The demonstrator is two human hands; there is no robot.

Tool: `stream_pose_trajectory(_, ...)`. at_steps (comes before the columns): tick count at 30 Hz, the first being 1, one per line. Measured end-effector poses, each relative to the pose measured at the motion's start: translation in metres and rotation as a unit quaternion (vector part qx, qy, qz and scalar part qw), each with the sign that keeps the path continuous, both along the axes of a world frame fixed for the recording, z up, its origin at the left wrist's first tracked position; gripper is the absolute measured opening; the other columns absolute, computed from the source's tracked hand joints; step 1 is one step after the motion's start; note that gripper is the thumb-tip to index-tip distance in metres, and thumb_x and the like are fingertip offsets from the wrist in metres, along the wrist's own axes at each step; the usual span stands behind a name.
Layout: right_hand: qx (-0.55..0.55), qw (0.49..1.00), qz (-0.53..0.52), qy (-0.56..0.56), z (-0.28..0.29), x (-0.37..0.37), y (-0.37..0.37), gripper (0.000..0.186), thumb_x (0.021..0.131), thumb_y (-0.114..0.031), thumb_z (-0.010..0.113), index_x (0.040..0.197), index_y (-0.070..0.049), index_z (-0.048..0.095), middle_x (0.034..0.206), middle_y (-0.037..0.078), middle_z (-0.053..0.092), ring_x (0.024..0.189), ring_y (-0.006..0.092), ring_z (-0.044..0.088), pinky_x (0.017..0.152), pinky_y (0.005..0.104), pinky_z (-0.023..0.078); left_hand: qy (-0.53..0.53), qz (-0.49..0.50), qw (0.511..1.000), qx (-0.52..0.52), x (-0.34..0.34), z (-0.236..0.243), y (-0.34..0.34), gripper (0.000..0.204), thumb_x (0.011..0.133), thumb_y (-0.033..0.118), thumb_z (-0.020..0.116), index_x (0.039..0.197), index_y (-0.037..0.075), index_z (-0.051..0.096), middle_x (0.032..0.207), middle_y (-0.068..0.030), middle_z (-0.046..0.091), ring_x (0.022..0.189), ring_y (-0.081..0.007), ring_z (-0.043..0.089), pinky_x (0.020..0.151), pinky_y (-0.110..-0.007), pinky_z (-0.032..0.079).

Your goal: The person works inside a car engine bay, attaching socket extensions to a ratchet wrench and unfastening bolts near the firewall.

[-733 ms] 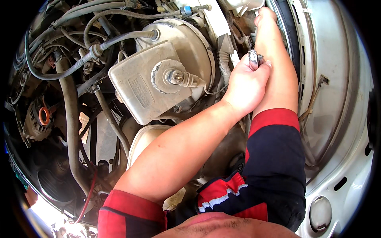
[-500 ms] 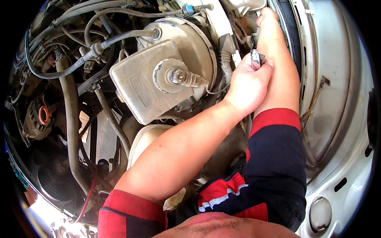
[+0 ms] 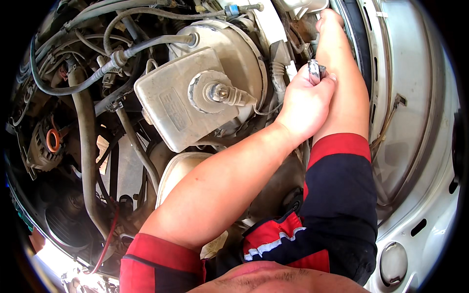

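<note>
Open engine bay point(image 3: 88, 161) of a car seen from above, in strong daylight, bounded on the right by the pale body panel point(image 3: 415, 161) of the wing. Near the far edge of the bay sits a round, dusty brake booster point(image 3: 244, 53), and mounted against its near face a grimy whitish fluid reservoir point(image 3: 171, 105) with a ribbed cap point(image 3: 207, 93) and a plug fitting projecting from it. Grey hoses point(image 3: 88, 146) and thin lines run down the left side of the bay; a part with an orange ring point(image 3: 53, 140) lies at the far left edge, and a red wire point(image 3: 108, 234) descends toward the near left corner.

Left hand point(image 3: 308, 105): fingers curled together into a fist clamped on a small metal tool point(image 3: 314, 72), whose shiny end projects above the thumb and fingers. Tool and fist lie just right of the reservoir, at the right side of the bay, pressed against the right forearm.

Right arm: bare forearm point(image 3: 344, 93) reaching along the right edge of the bay toward its far right corner, sleeve in red and dark blue point(image 3: 337, 205). The right hand point(image 3: 330, 19) is only partly visible at the far end among components; how far open its fingers are cannot be told, nor what they touch
</note>
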State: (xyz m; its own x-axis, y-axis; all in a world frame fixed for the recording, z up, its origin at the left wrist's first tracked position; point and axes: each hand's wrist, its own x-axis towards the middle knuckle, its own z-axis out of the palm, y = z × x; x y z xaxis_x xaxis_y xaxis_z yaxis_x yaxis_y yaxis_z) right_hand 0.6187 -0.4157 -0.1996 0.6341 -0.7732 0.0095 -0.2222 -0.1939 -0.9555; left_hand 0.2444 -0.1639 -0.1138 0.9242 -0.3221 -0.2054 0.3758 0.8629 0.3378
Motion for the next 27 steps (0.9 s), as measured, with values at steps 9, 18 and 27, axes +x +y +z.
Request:
stream_pose_trajectory(9,-0.056,0.996,-0.006,0.069,0.013,-0.022,0.022,0.03,0.083,0.003,0.073,0.111,0.003,0.062,0.1,0.011,0.069,0.071,0.0197,0.065,0.048,0.0339,0.047,-0.002,-0.023,0.998,0.055,-0.001,0.001,0.003,0.014,0.1,0.017,0.06,0.092,0.006,0.057,0.081,0.004,0.056,0.076,-0.0071,0.048,0.072,-0.027,0.044)
stream_pose_trajectory(18,-0.054,0.997,-0.045,0.039,0.011,-0.019,0.028,0.038,0.081,0.004,0.075,0.115,0.008,0.058,0.102,0.015,0.069,0.077,0.0236,0.069,0.053,0.0395,0.053,0.005,-0.002,1.0,0.025,0.0,-0.003,0.0,0.014,0.1,0.018,0.062,0.094,0.005,0.058,0.082,0.003,0.058,0.078,-0.0072,0.049,0.074,-0.028,0.045)
stream_pose_trajectory(27,-0.439,0.84,0.143,0.284,0.039,-0.041,0.028,0.025,0.088,-0.007,0.061,0.106,0.01,0.066,0.095,0.018,0.071,0.074,0.0256,0.068,0.064,0.04,0.054,-0.017,-0.024,0.997,0.07,-0.007,0.006,-0.003,0.018,0.1,0.018,0.06,0.089,0.005,0.056,0.074,0.0035,0.054,0.07,-0.0075,0.047,0.067,-0.03,0.044)
